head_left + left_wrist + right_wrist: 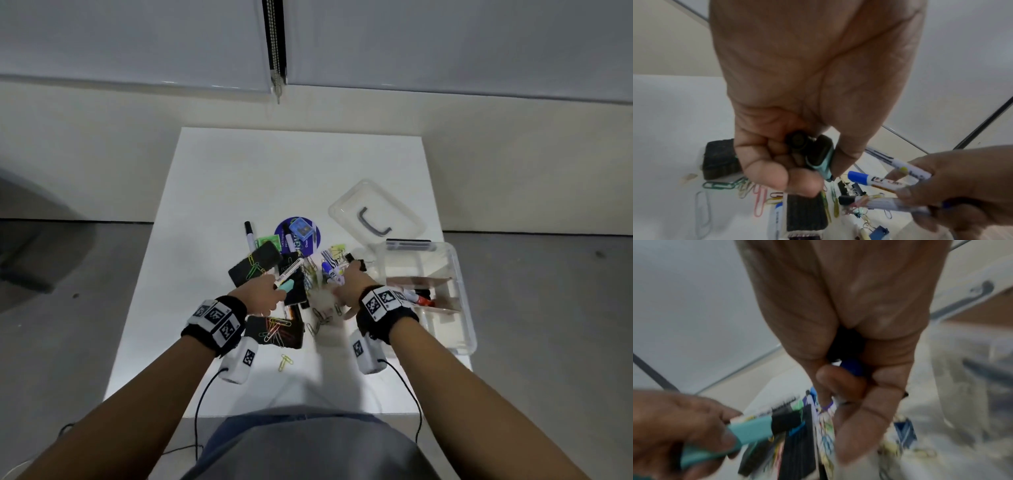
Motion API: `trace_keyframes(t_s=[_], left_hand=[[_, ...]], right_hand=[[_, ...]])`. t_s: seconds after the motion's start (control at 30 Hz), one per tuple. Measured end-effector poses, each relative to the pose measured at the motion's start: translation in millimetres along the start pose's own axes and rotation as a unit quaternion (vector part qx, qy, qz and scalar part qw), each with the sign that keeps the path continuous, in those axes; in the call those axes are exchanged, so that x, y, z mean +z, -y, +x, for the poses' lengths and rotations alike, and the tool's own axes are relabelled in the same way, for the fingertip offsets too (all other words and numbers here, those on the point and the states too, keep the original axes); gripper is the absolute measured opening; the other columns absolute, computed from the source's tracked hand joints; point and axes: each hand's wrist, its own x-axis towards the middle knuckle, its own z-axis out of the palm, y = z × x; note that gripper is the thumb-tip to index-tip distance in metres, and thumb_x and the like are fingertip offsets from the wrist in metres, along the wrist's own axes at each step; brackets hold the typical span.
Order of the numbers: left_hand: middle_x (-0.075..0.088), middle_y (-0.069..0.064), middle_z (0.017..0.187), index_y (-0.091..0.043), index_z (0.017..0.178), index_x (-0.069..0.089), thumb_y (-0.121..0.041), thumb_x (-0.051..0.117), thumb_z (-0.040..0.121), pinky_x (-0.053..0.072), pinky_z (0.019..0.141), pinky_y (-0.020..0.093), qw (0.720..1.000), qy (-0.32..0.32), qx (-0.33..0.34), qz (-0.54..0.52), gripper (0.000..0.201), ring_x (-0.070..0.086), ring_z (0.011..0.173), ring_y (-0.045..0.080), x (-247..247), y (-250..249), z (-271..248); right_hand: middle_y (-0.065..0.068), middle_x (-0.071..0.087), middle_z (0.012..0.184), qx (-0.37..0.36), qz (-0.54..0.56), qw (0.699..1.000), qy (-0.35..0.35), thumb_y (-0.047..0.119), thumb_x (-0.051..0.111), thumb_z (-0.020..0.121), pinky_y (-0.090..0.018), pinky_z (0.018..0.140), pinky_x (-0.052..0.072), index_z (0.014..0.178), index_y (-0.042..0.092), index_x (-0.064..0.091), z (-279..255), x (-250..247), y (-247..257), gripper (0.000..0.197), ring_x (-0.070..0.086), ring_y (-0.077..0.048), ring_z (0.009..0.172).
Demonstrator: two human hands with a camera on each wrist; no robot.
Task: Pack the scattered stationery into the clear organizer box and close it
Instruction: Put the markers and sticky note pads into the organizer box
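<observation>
The clear organizer box point(459, 274) stands open at the table's right, with a few markers point(419, 298) inside. Its clear lid point(376, 209) lies behind it, handle up. Left of the box sits a heap of stationery. Over the heap, my left hand point(262, 296) grips a teal highlighter point(821, 160) together with a white marker point(291, 270). My right hand point(352, 284), just left of the box, grips a bundle of white markers, one with a blue cap point(858, 176). In the right wrist view the fingers point(842, 382) curl round a blue cap point(852, 368); that picture is blurred.
Black erasers point(255, 267) point(274, 330), coloured paper clips point(286, 361), a black-capped marker point(249, 234) and a round blue disc point(296, 236) with a small blue box on it lie on the white table point(239, 164). Cables hang off the front edge.
</observation>
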Motion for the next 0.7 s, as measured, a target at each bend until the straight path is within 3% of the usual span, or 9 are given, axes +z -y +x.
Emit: trace_keyframes(t_s=[0.1,0.17,0.23,0.27,0.37,0.43,0.53,0.6,0.7], left_hand=[[0.059,0.011,0.083,-0.009,0.092,0.042,-0.012,0.047,0.097,0.043,0.05,0.024,0.999,-0.011,0.04,0.022,0.008,0.05,0.059,0.02,7.3,-15.6,0.2],[0.064,0.017,0.096,-0.006,0.108,0.042,-0.019,0.051,0.094,0.052,0.064,0.039,0.994,-0.057,0.072,0.066,0.021,0.063,0.075,0.029,11.8,-23.2,2.6],[0.063,0.017,0.101,-0.01,0.121,0.037,-0.022,0.051,0.095,0.054,0.073,0.044,0.988,-0.081,0.098,0.088,0.032,0.066,0.085,0.033,18.4,-32.4,3.4],[0.062,0.016,0.102,-0.011,0.125,0.036,-0.022,0.05,0.095,0.054,0.073,0.044,0.986,-0.089,0.109,0.095,0.035,0.066,0.085,0.033,22.0,-37.5,3.4],[0.059,0.015,0.099,-0.01,0.128,0.035,-0.021,0.047,0.097,0.046,0.06,0.034,0.98,-0.095,0.14,0.103,0.035,0.057,0.07,0.025,33.0,-50.2,4.8],[0.054,0.014,0.097,-0.01,0.128,0.034,-0.02,0.047,0.099,0.039,0.051,0.028,0.979,-0.083,0.156,0.104,0.034,0.05,0.062,0.018,40.5,-58.8,5.6],[0.054,0.014,0.099,-0.01,0.132,0.033,-0.023,0.047,0.099,0.038,0.051,0.026,0.975,-0.063,0.182,0.108,0.038,0.054,0.066,0.022,51.8,-72.7,4.5],[0.056,0.011,0.098,-0.013,0.139,0.03,-0.025,0.047,0.099,0.039,0.051,0.027,0.971,-0.047,0.201,0.118,0.045,0.055,0.067,0.022,61.6,-82.3,4.6],[0.06,0.01,0.1,-0.014,0.134,0.036,-0.026,0.049,0.098,0.044,0.059,0.033,0.958,-0.042,0.233,0.161,0.04,0.057,0.069,0.022,77.4,-101.7,5.4]], right_hand=[[-0.017,0.067,0.088,-0.008,-0.026,0.998,0.057,0.011,0.06,0.088,-0.044,0.07,0.061,0.091,0.002,0.055,-25.8,-35.8,-6.4,0.011,0.063,-0.027,0.067],[-0.012,0.059,0.075,-0.002,-0.014,0.998,0.058,0.008,0.056,0.091,-0.042,0.063,0.061,0.076,0.009,0.049,-40.9,-57.3,-11.0,0.016,0.06,-0.023,0.058],[-0.02,0.06,0.079,0.009,0.009,0.998,0.066,0.005,0.049,0.092,-0.053,0.073,0.059,0.086,0.003,0.049,-55.0,-74.9,-15.6,0.007,0.061,-0.029,0.062],[-0.024,0.063,0.087,0.005,-0.01,0.998,0.061,0.003,0.048,0.092,-0.053,0.076,0.058,0.094,0.0,0.052,-60.8,-84.1,-17.3,0.005,0.065,-0.033,0.069],[-0.02,0.066,0.112,-0.033,-0.175,0.984,-0.025,0.007,0.055,0.089,-0.031,0.071,0.053,0.115,0.0,0.058,-76.8,-117.3,-28.9,0.027,0.067,-0.033,0.1],[-0.017,0.062,0.122,-0.036,-0.251,0.964,-0.074,0.009,0.051,0.091,-0.031,0.08,0.047,0.121,0.001,0.055,-85.3,-139.4,-44.6,0.031,0.06,-0.032,0.111],[-0.014,0.058,0.128,-0.022,-0.307,0.948,-0.086,0.014,0.048,0.094,-0.034,0.093,0.044,0.124,0.004,0.053,-85.2,-159.4,-74.1,0.032,0.056,-0.033,0.117],[-0.013,0.06,0.126,-0.021,-0.347,0.935,-0.071,0.018,0.052,0.093,-0.035,0.093,0.047,0.12,0.008,0.054,-77.8,-159.1,-89.2,0.03,0.058,-0.032,0.114],[-0.01,0.06,0.127,-0.069,-0.372,0.925,-0.037,0.022,0.055,0.091,-0.036,0.092,0.048,0.126,0.016,0.053,-64.4,-137.2,-104.7,0.035,0.059,-0.03,0.115]])
